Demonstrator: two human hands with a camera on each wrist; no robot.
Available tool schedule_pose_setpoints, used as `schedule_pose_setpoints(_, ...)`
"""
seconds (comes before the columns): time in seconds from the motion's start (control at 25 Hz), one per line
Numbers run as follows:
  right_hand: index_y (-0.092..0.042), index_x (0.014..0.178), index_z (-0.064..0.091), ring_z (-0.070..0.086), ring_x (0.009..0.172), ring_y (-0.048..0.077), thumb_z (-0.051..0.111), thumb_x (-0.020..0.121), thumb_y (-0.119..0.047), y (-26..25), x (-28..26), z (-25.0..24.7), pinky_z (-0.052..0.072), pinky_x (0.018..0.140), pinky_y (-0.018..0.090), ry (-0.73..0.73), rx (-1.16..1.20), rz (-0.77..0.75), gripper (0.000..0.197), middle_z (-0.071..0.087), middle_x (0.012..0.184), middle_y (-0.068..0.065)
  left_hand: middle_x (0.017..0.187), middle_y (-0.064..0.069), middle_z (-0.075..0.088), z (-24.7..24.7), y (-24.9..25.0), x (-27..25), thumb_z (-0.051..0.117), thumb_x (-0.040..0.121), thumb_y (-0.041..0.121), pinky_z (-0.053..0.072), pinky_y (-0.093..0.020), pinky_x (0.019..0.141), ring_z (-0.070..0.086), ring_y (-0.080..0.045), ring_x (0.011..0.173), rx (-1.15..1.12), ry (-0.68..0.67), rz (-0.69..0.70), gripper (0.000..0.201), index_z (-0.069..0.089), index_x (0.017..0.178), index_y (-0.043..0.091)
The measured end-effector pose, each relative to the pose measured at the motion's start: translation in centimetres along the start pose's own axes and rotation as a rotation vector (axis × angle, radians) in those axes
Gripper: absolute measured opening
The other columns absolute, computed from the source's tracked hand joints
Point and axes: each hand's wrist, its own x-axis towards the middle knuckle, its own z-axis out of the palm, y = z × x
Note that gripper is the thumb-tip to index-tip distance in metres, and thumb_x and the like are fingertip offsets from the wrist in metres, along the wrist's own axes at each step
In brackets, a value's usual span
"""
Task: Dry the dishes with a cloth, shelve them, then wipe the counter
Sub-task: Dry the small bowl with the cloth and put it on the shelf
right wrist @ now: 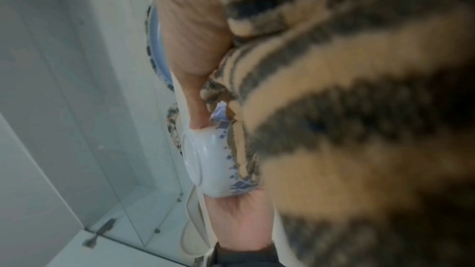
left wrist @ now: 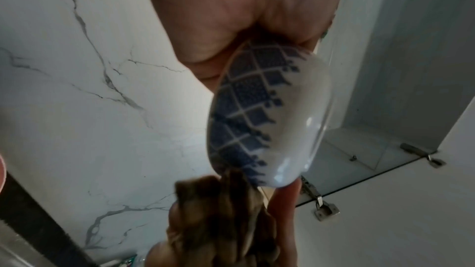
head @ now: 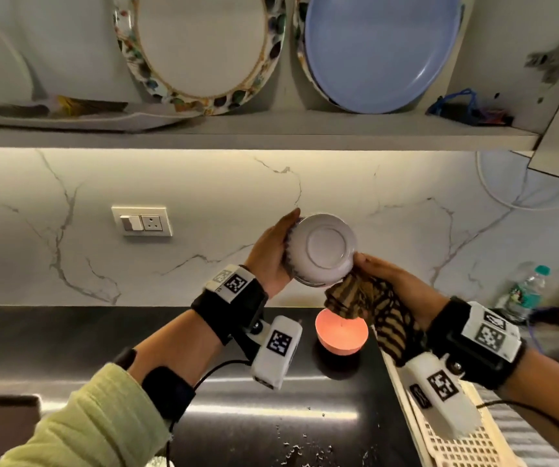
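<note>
A white bowl with a blue lattice rim (head: 321, 249) (left wrist: 270, 113) (right wrist: 208, 165) is held up in front of the marble wall, its base turned toward me. My left hand (head: 271, 254) grips it by the left rim. My right hand (head: 385, 274) holds a brown-and-tan striped cloth (head: 369, 308) (left wrist: 221, 216) (right wrist: 334, 109) bunched against the bowl's lower right rim, its thumb on the bowl's outside. The bowl's inside is hidden.
A pink bowl (head: 341, 335) stands on the black counter (head: 69, 342) below the hands. A white slotted drying rack (head: 456, 439) sits at the right. The shelf (head: 237, 134) above carries a flowered plate (head: 200, 45) and a blue plate (head: 379, 48). A water bottle (head: 523, 291) stands far right.
</note>
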Motion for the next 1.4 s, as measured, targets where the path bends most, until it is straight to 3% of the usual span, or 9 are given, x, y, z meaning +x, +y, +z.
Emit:
schedule_pose_setpoints(0.12,-0.014,0.11,0.064,0.055,0.094,0.033,0.09,0.054,-0.037,-0.2,-0.1,0.0,0.032,0.091,0.047,0.028,0.17,0.015,0.066,0.06,0.106,0.02,0.099,-0.011,0.057,0.8,0.3,0.3,0.043,0.098,0.036,0.048,-0.029,0.071,0.057,-0.019,0.082,0.121,0.036,0.016,0.032,0.055,0.111,0.01)
schedule_pose_setpoints(0.2,-0.015,0.106,0.069,0.061,0.09,0.03,0.086,0.061,-0.034,-0.8,-0.3,0.2,0.044,0.089,0.044,0.027,0.223,-0.02,0.051,0.063,0.106,0.017,0.098,-0.006,0.055,1.5,0.5,0.1,0.04,0.097,0.044,0.047,-0.027,0.066,0.056,-0.015,0.081,0.343,0.119,0.137,0.033,0.049,0.111,0.015)
schedule_pose_setpoints(0.32,-0.013,0.106,0.07,0.069,0.08,0.024,0.061,0.082,-0.029,-2.5,-0.7,0.4,0.059,0.073,0.036,0.075,0.31,-0.061,0.03,0.068,0.103,0.015,0.133,0.004,0.038,1.3,1.2,-0.6,0.049,0.078,0.063,0.042,-0.016,0.092,0.047,0.0,0.115,0.808,0.039,0.586,0.06,0.029,0.128,0.036)
schedule_pose_setpoints(0.48,-0.013,0.119,0.061,0.07,0.079,0.021,0.054,0.083,-0.03,-4.7,-1.0,0.5,0.056,0.06,0.028,0.099,0.312,-0.098,0.04,0.069,0.105,0.014,0.156,0.001,0.014,1.5,2.6,-0.2,0.077,0.055,0.064,0.024,-0.037,0.113,0.019,-0.013,0.141,1.504,-0.168,0.848,0.12,0.008,0.147,0.031)
schedule_pose_setpoints(0.68,-0.01,0.113,0.064,0.067,0.073,0.018,0.055,0.083,-0.036,-7.0,-1.0,1.0,0.054,0.06,0.027,0.118,0.226,-0.089,0.041,0.07,0.094,0.012,0.139,0.002,0.041,3.0,4.7,1.1,0.089,0.052,0.037,0.038,-0.033,0.104,0.04,-0.009,0.124,1.228,-0.168,0.839,0.106,0.032,0.141,0.025)
schedule_pose_setpoints(0.8,-0.011,0.117,0.061,0.061,0.066,0.015,0.061,0.076,-0.045,-9.8,-1.5,1.0,0.046,0.054,0.024,0.285,-0.244,-0.137,0.053,0.067,0.087,0.007,0.135,0.003,0.045,3.9,7.3,0.7,0.089,0.05,0.042,0.039,-0.027,0.099,0.044,-0.011,0.119,1.297,-0.118,0.826,0.105,0.034,0.139,0.029)
schedule_pose_setpoints(1.04,-0.029,0.139,0.04,0.048,0.114,0.006,0.069,0.08,-0.033,-17.3,-1.6,1.4,0.039,0.089,0.021,0.356,-0.831,-0.418,0.065,0.049,0.129,-0.01,0.12,0.003,0.055,8.8,15.3,4.9,0.081,0.056,0.056,0.047,-0.033,0.092,0.054,-0.017,0.104,1.501,-0.058,0.586,0.091,0.041,0.131,0.022)
schedule_pose_setpoints(1.2,-0.028,0.138,0.04,0.056,0.102,0.013,0.066,0.085,-0.028,-18.7,-0.7,1.0,0.051,0.067,0.024,0.422,-0.767,-0.36,0.059,0.052,0.125,-0.004,0.121,-0.001,0.054,12.3,17.0,10.3,0.071,0.057,0.07,0.044,-0.038,0.095,0.052,-0.022,0.105,1.702,-0.032,0.323,0.089,0.046,0.127,0.021)
schedule_pose_setpoints(1.4,-0.034,0.132,0.045,0.059,0.096,0.015,0.066,0.083,-0.033,-16.1,-3.1,-1.9,0.052,0.061,0.028,0.467,-0.618,-0.293,0.053,0.055,0.117,-0.001,0.129,-0.003,0.05,13.5,16.1,15.0,0.059,0.018,0.089,0.039,-0.045,0.1,0.049,-0.029,0.113,1.788,0.003,0.188,0.132,0.044,0.131,0.024)
